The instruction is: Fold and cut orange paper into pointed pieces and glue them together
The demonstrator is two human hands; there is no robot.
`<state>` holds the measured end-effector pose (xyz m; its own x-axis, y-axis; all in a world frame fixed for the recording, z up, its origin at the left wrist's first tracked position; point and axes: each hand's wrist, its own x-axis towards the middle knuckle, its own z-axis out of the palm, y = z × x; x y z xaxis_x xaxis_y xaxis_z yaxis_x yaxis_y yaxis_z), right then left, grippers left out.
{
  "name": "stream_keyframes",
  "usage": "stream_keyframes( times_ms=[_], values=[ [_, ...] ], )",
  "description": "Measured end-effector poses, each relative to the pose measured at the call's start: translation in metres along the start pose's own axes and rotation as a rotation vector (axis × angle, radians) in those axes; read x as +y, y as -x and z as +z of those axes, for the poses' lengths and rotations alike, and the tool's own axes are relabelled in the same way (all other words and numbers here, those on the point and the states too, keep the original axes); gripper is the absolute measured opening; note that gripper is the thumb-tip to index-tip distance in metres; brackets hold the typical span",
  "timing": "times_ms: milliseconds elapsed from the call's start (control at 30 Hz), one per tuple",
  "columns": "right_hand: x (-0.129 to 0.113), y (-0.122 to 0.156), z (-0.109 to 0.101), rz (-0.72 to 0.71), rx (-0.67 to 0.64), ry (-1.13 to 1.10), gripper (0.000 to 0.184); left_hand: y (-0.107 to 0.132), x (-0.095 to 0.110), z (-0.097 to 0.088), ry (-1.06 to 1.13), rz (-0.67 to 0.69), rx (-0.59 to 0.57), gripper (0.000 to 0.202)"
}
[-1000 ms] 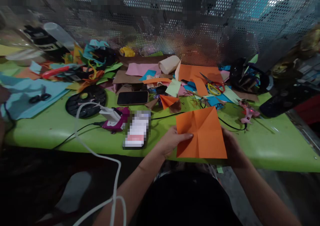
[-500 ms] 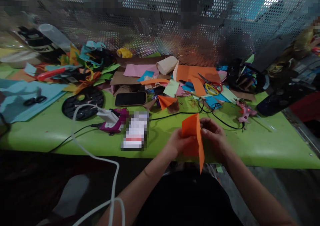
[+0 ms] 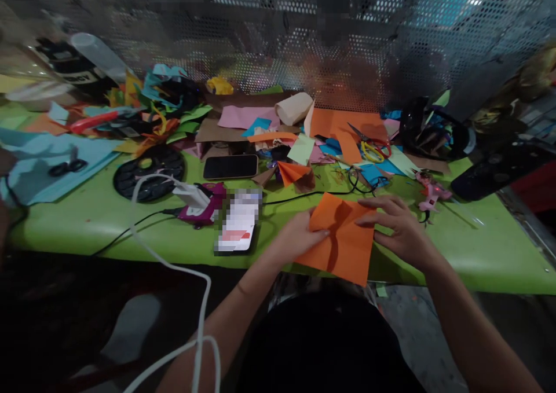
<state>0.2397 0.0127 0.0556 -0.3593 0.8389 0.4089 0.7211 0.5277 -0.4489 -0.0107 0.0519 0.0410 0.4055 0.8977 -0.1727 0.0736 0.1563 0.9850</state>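
Observation:
A sheet of orange paper (image 3: 347, 248) is held near the table's front edge, opened out with a crease running down its middle. My left hand (image 3: 299, 237) grips its left side, thumb on top and the other fingers hidden underneath. At the upper right edge, my right hand (image 3: 399, 228) has its fingertips on the sheet, fingers partly stretched. Just beyond the paper lies a folded orange paper piece (image 3: 292, 173) among scraps. To the left of my left hand is a lit phone (image 3: 238, 222), its screen blurred.
A dark phone (image 3: 230, 166), scissors (image 3: 369, 148), a black round tray (image 3: 150, 173) and a purple socket block (image 3: 203, 205) with a white plug lie on the green table (image 3: 490, 254). Paper scraps pile along the perforated panel (image 3: 278, 40). A white cable (image 3: 204, 300) hangs over the front edge.
The orange paper has gone from folded and seen edge-on to spread out flatter, facing up. My right hand has moved rightward with its edge. The view has shifted slightly.

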Motion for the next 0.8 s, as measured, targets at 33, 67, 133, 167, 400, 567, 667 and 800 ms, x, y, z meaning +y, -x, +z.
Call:
stream_keyframes(
  times_ms=[33,67,133,167,400,567,667,800],
  values=[
    [0.003,0.003,0.004,-0.006,-0.015,0.027,0.027,0.000,0.000,-0.001,-0.034,0.012,0.000,0.029],
    [0.006,0.005,0.008,-0.009,-0.030,0.037,0.028,0.000,0.000,-0.003,-0.088,0.031,0.007,0.029],
    [0.011,0.010,0.016,-0.020,-0.056,0.027,0.027,0.002,-0.001,-0.004,-0.239,0.095,0.058,0.035],
    [0.013,0.012,0.019,-0.024,-0.069,0.018,0.027,0.005,-0.001,-0.005,-0.329,0.137,0.099,0.042],
    [0.015,0.014,0.026,0.009,-0.132,-0.041,0.027,0.035,-0.003,-0.016,-0.745,0.336,0.064,0.041],
    [0.014,0.010,0.025,0.079,-0.181,-0.092,0.024,0.049,-0.008,-0.025,-0.695,0.271,-0.115,0.047],
    [0.015,0.008,0.026,0.130,-0.189,-0.118,0.021,0.050,-0.013,-0.024,-0.724,0.259,-0.059,0.057],
    [0.019,0.001,0.034,0.212,-0.158,-0.123,0.017,0.043,-0.021,-0.016,-0.714,0.229,0.158,0.030]
  ],
)
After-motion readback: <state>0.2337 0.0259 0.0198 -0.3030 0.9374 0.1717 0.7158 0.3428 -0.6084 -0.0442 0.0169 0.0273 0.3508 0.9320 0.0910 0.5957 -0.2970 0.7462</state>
